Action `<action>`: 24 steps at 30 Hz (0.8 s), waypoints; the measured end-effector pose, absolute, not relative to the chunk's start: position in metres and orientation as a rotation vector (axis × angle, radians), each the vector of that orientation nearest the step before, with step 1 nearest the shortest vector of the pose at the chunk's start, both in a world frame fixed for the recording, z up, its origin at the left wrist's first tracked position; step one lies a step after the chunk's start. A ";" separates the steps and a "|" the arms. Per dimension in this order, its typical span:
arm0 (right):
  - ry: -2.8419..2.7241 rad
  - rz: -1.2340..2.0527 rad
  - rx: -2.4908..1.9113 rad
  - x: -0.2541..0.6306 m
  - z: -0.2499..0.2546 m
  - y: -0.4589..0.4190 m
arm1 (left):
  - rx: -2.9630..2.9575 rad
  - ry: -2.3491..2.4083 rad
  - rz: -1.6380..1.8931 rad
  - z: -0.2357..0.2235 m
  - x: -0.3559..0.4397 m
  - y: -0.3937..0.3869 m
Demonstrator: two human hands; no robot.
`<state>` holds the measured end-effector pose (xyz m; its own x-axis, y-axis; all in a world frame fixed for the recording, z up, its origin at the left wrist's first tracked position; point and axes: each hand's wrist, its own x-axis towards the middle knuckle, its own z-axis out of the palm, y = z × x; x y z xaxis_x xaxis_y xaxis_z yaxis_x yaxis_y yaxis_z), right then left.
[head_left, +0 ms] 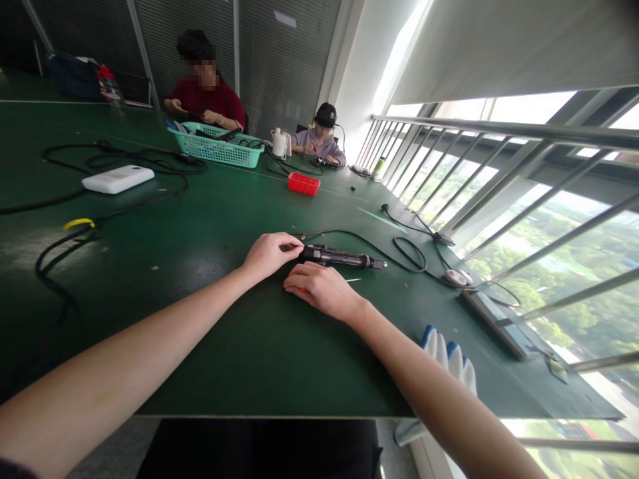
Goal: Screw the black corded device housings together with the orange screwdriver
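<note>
Both arms stretched forward: left hand curled, pinching the tool at its rear end, right hand fingers-down just beside it on the green table, window railing beyond the tool.

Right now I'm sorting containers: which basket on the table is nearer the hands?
The small red basket, sitting alone mid-table. The larger teal basket lies farther off, by the person in the red top.
</note>
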<state>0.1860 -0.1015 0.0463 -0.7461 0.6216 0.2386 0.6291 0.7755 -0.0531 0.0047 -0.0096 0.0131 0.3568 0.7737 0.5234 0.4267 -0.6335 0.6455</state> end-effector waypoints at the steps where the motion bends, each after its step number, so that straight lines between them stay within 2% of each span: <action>1: -2.726 -0.056 -1.003 0.186 0.047 -0.102 | 2.234 1.064 1.172 0.013 0.005 -0.009; 9: -2.512 -0.008 -1.299 0.214 0.043 -0.099 | 2.172 0.948 1.191 0.016 0.003 -0.005; 17: -2.275 0.036 -1.332 0.238 0.042 -0.085 | 2.228 0.946 1.173 0.016 0.002 -0.006; 24: -2.219 0.081 -1.293 0.240 0.035 -0.080 | 2.348 1.125 1.134 0.016 0.005 -0.011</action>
